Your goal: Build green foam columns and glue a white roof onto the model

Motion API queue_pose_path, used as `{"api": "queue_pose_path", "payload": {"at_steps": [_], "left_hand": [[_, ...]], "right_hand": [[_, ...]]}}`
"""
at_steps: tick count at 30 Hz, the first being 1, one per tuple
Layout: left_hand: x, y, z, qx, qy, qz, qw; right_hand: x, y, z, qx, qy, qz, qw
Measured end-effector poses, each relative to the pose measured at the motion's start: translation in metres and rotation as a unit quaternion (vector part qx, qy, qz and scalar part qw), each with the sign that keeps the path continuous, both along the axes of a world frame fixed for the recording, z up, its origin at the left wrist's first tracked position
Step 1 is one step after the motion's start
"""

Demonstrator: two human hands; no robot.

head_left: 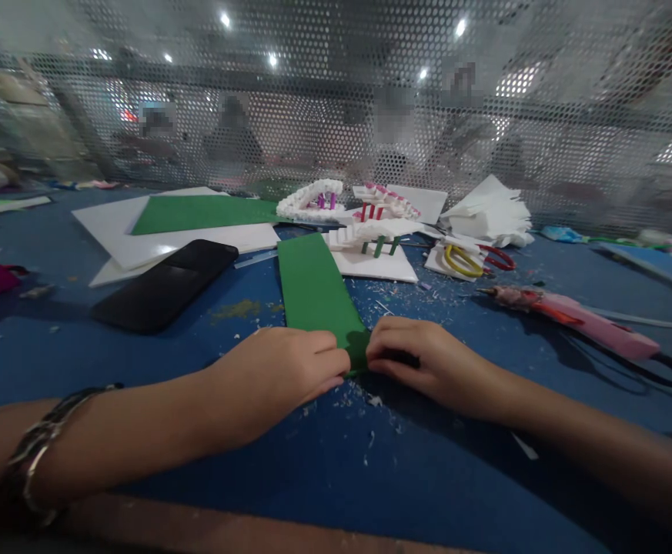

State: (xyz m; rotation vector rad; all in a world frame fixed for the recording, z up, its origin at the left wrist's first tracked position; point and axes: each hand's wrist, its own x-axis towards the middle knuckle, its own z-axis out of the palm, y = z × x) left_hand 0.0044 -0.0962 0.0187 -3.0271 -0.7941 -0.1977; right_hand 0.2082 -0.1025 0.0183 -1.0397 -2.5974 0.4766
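A long green foam sheet (315, 288) lies lengthwise on the blue table, its near end between my two hands. My left hand (292, 365) is closed, fingers pinching the near left edge of the sheet. Opposite it, my right hand (422, 362) pinches the near right corner, with thumb and fingertips together. That near end looks slightly raised or bent, and the fingers partly cover it. Just beyond the sheet's far end stands a small white model (377, 235) with green posts on a white base.
Left of the sheet lies a black phone (165, 285). White sheets (116, 231) and another green sheet (202, 213) lie behind it. To the right are yellow- and red-handled scissors (466, 260) and a pink glue gun or hot tool (595, 323) with a cable. A perforated metal screen (336, 100) stands behind.
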Motion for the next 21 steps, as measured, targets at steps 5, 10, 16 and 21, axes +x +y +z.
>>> {"api": "queue_pose_path", "payload": {"at_steps": [5,10,16,21], "left_hand": [[-0.0019,-0.0007,-0.0035,0.036,0.022,-0.001,0.999],[-0.0039,-0.0008,-0.0067,0.118,0.029,-0.023,0.992],[-0.0048,0.0002,-0.005,0.138,-0.007,-0.044,0.989],[-0.005,-0.0004,-0.0078,0.165,-0.024,-0.058,0.984]], "right_hand": [[-0.0023,-0.001,-0.0007,0.005,-0.012,-0.023,1.0],[-0.003,-0.001,-0.0027,0.024,-0.004,-0.021,0.999],[0.0008,0.0009,-0.0021,0.031,0.008,0.007,0.999],[0.0062,0.0048,-0.0018,-0.008,0.03,0.019,0.999]]}}
